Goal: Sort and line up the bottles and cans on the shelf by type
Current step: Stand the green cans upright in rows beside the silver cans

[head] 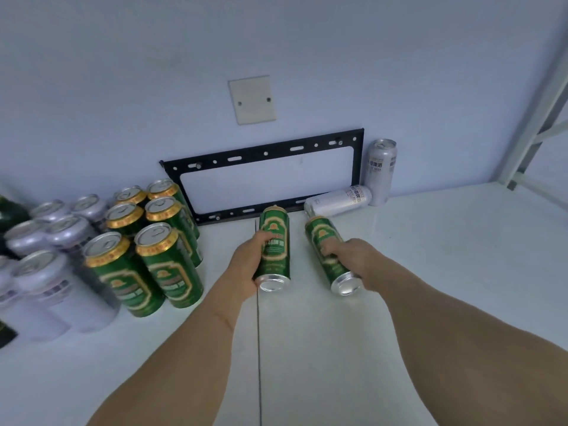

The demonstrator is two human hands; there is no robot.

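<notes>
A: Left hand (246, 265)?

B: Fingers curled round a green can (274, 247), gripped low on its body. The can is tipped, silver base toward the camera, gold top away.

A: Right hand (353, 256)?

B: Same hold. Fingers (330, 249) wrapped over a second green can (329, 250), also tipped base-first, leaning slightly left. The two cans are near each other, not touching. Cannot tell whether either rests on the shelf (430, 272).

A: Beyond the fingers?

B: Just past the right-hand can, a white can (338, 199) lies on its side; a silver can (381, 170) stands upright beside it, against the wall (153, 72). Between those and the left hand's can, a black metal bracket (264, 155) sits on the wall, with a blank cover plate (252, 99) above.

A: Left of the left hand?

B: Six standing green cans (166, 259) in two lines, upright. Further left, a cluster of silver cans (58, 229), blurred. At the far left edge something dark green (9, 212), too blurred to name. A white frame post (538, 118) rises far right.
</notes>
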